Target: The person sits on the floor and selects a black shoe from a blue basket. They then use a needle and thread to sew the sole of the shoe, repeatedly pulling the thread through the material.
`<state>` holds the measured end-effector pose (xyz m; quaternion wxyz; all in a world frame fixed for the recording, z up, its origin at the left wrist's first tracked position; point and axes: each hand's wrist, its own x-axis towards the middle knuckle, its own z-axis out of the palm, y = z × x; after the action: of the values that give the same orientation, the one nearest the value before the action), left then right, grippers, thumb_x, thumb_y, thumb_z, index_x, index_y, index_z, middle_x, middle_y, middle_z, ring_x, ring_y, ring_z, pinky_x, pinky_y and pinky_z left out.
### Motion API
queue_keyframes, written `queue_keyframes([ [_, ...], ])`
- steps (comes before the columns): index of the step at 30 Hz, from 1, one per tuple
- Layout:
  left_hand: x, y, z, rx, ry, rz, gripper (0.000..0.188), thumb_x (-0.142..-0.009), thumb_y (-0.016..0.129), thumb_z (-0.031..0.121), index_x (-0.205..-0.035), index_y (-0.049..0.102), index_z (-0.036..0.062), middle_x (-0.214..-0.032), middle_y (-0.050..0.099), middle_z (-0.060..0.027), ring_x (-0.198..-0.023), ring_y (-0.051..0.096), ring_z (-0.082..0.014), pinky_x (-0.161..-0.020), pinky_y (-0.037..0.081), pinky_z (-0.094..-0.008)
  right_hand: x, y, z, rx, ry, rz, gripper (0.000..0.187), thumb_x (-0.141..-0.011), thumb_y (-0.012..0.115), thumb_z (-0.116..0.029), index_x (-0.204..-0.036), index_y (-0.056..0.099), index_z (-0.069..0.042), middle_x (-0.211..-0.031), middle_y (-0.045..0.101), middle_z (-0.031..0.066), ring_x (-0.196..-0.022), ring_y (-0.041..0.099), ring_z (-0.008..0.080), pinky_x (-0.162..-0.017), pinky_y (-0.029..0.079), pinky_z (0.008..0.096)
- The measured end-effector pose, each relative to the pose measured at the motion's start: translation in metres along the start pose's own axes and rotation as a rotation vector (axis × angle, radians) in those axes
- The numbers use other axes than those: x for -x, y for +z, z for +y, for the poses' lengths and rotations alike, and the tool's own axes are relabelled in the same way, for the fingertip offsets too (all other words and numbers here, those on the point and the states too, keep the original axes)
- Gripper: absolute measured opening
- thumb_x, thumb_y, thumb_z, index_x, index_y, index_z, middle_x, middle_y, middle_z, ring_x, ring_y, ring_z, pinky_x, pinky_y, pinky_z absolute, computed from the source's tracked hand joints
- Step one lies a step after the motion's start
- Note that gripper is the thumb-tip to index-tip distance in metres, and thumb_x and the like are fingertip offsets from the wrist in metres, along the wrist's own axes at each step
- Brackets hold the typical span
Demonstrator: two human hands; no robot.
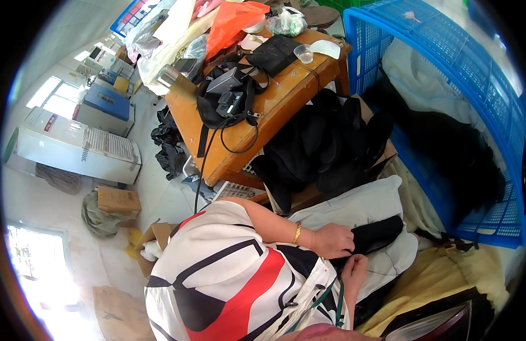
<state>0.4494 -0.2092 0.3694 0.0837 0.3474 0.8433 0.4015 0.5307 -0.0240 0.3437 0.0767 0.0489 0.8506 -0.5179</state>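
A black, sock-like piece of fabric point(378, 234) lies over a whitish cloth point(354, 200) in front of me. My left hand point(333, 241), with a gold band at its wrist, is closed on the near end of the black piece. Just below it, my right hand point(354, 270) is pinched closed at the same end, its fingertips close to the left hand's. Whether the right fingers grip the fabric or something small is hidden. Beyond the cloth, a carton holds a heap of similar black soft pieces point(308, 145).
A wooden table point(286, 91) carries a black bag point(232, 94) with a cable, a clear cup point(303, 53) and plastic bags. A large blue plastic crate point(433, 40) with black and white material stands at the right. Yellowish cloth point(445, 275) lies at the lower right.
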Motion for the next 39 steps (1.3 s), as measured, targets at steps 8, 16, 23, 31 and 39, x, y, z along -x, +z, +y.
queue_keyframes([
  [8, -0.003, 0.006, -0.007, -0.02, 0.184, 0.066, 0.013, -0.072, 0.072, 0.018, -0.079, 0.064, 0.011, -0.078, 0.057, -0.0031, -0.078, 0.058, -0.0258, -0.064, 0.049, -0.0389, -0.02, -0.011, -0.034, -0.346, 0.338, -0.154, 0.007, -0.102, 0.051, -0.012, -0.099, 0.049, -0.007, -0.074, 0.055, 0.0008, -0.058, 0.048, 0.0064, -0.05, 0.036, 0.0213],
  [16, -0.004, -0.005, -0.006, -0.137, 0.391, 0.058, 0.009, -0.074, 0.065, 0.02, -0.073, 0.059, 0.013, -0.074, 0.053, -0.0012, -0.075, 0.055, -0.0219, -0.066, 0.044, -0.0357, -0.034, -0.025, -0.024, -0.18, 0.067, -0.162, 0.016, -0.096, 0.062, -0.016, -0.091, 0.063, -0.001, -0.076, 0.058, 0.002, -0.067, 0.052, 0.0108, -0.061, 0.045, 0.0268],
  [23, -0.015, -0.017, -0.011, -0.111, 0.396, -0.072, 0.011, -0.073, 0.062, 0.018, -0.081, 0.064, 0.0118, -0.075, 0.054, -0.0033, -0.073, 0.055, -0.0251, -0.066, 0.043, -0.0388, -0.049, -0.03, -0.048, 0.238, -0.168, -0.177, 0.009, -0.091, 0.056, -0.013, -0.095, 0.061, -0.006, -0.098, 0.061, 0.0175, -0.082, 0.06, 0.0409, -0.068, 0.049, 0.0477],
  [31, -0.023, -0.016, -0.002, -0.063, 0.264, -0.055, 0.021, -0.065, 0.077, 0.007, -0.086, 0.071, 0.0103, -0.08, 0.063, -0.0017, -0.074, 0.057, -0.0237, -0.068, 0.044, -0.0378, -0.055, -0.019, -0.042, -0.024, -0.033, 0.047, 0.01, -0.092, 0.06, -0.018, -0.093, 0.061, -0.008, -0.089, 0.057, 0.0115, -0.08, 0.06, 0.0361, -0.067, 0.049, 0.0431],
  [39, -0.017, -0.016, -0.001, -0.084, 0.322, -0.02, 0.023, -0.065, 0.077, 0.006, -0.086, 0.071, 0.0086, -0.082, 0.065, -0.0016, -0.075, 0.058, -0.0226, -0.069, 0.044, -0.0364, -0.053, -0.048, -0.05, 0.087, 0.068, -0.103, 0.015, -0.09, 0.066, -0.024, -0.095, 0.067, -0.01, -0.091, 0.056, 0.0092, -0.081, 0.06, 0.0327, -0.069, 0.049, 0.0411],
])
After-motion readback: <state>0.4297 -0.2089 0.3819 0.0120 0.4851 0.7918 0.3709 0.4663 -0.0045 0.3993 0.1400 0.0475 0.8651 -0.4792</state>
